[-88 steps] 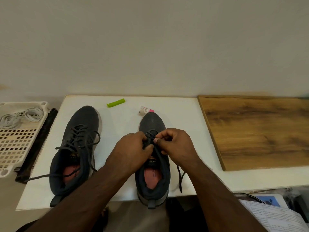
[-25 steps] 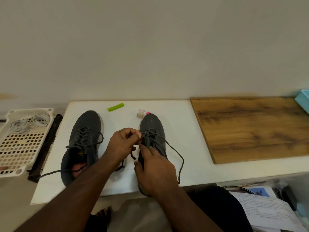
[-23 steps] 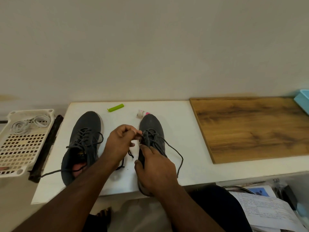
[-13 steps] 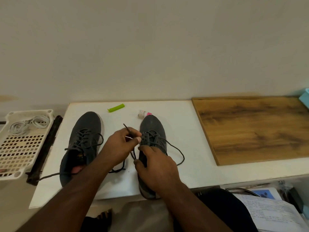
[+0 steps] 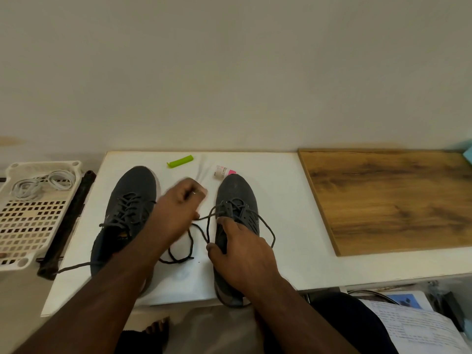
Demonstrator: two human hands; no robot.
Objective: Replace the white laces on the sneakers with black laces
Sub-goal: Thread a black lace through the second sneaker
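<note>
Dark grey fabric is covering both sneakers, which are sitting side by side, toes toward the wall, on the white bench (image 5: pixel 281 200). The left sneaker (image 5: pixel 127 213) is lying fully laced in black, one loose end trailing off toward the bench's left edge. The right sneaker (image 5: pixel 237 221) is carrying a black lace (image 5: pixel 204 233) threaded through its upper eyelets, with slack looping out on both sides and curling on the bench between the two shoes.

The left hand (image 5: pixel 181 208) is hovering between the sneakers, fingers curled and pinching one end of that lace; the hand is motion-blurred, so the exact grip is hard to make out. The right hand (image 5: pixel 240 251) is gripping the right sneaker over its tongue and collar, thumb on the shoe's inner side.

White laces (image 5: pixel 43 185) are lying coiled in a perforated white tray (image 5: pixel 28 226) left of the bench. A green clip (image 5: pixel 180 161) and a small white-and-pink tube (image 5: pixel 224 171) are resting near the wall, the tube just beside the right sneaker's toe. A wooden board (image 5: pixel 393 200) is lying on the bench's right part.
</note>
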